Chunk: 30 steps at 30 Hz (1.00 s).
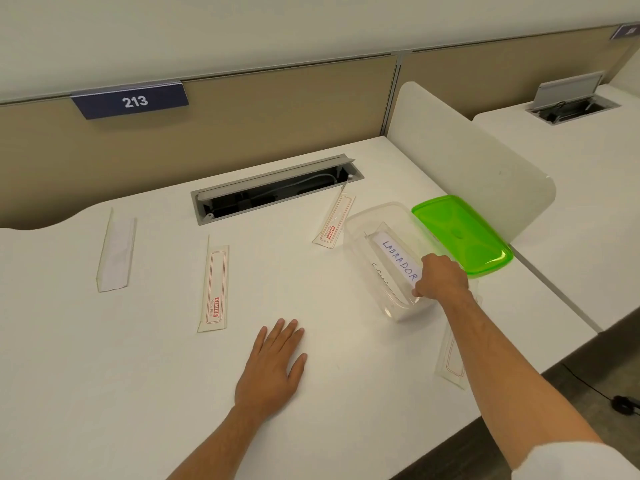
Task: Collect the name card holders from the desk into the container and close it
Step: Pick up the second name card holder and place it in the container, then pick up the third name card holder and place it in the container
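Head view: the right hand (440,277) grips a clear plastic name card holder labelled LABRADOR (398,259) by its near end inside the transparent container (363,230), seemingly light, stiff and slippery, while the left hand (273,367) rests flat, released.

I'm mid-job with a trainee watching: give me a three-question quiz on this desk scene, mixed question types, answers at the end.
1. True or false: the green lid is already fitted on the clear container.
2. Multiple choice: the right hand holds a) the lid, b) the LABRADOR name card holder, c) nothing.
3. Fill in: the left hand rests flat on the ____.

Key
1. False: it lies on the desk beside the container.
2. b, at the container's near end.
3. desk. At least four holders remain outside: a blank one, a red-printed one, one beside the cable tray, one under the right forearm.
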Each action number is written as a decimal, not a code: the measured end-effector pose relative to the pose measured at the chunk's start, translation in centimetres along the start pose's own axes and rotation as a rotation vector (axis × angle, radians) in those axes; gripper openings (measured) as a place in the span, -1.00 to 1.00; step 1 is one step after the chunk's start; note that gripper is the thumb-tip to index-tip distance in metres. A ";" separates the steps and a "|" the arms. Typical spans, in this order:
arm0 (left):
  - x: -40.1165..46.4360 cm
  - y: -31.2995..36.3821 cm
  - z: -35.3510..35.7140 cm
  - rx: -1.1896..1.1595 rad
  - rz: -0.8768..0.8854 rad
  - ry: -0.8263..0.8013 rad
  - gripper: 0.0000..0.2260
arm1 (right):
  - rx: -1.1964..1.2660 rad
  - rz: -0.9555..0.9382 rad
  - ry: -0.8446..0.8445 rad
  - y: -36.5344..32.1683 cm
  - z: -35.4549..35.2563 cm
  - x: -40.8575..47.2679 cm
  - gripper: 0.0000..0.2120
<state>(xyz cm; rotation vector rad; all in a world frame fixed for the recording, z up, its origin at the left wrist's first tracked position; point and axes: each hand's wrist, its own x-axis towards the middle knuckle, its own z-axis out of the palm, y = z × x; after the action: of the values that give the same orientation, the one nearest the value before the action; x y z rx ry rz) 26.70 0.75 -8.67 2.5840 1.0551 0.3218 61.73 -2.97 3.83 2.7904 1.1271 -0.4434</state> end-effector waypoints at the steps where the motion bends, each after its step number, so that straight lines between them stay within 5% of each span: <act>1: 0.0 0.0 0.0 -0.001 0.003 0.006 -0.52 | -0.017 0.003 -0.011 -0.1 0.0 0.1 -0.49; 17: 0.0 0.0 0.1 -0.011 0.019 0.061 -0.53 | -0.015 -0.002 -0.109 -0.3 0.1 1.2 -0.63; 24: 0.0 0.0 0.0 -0.012 0.008 0.055 -0.53 | 0.276 -0.028 0.208 -1.0 -0.9 -0.1 -0.54; 30: -0.1 0.0 -0.6 -0.125 -0.009 0.044 -0.58 | 0.679 -0.307 0.364 -5.7 -0.8 -4.6 -0.54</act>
<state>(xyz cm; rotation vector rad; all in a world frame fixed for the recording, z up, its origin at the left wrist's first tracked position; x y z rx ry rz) 26.49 0.83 -8.15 2.4711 1.0272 0.4301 54.84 -1.69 6.11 3.3781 1.7849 -0.4127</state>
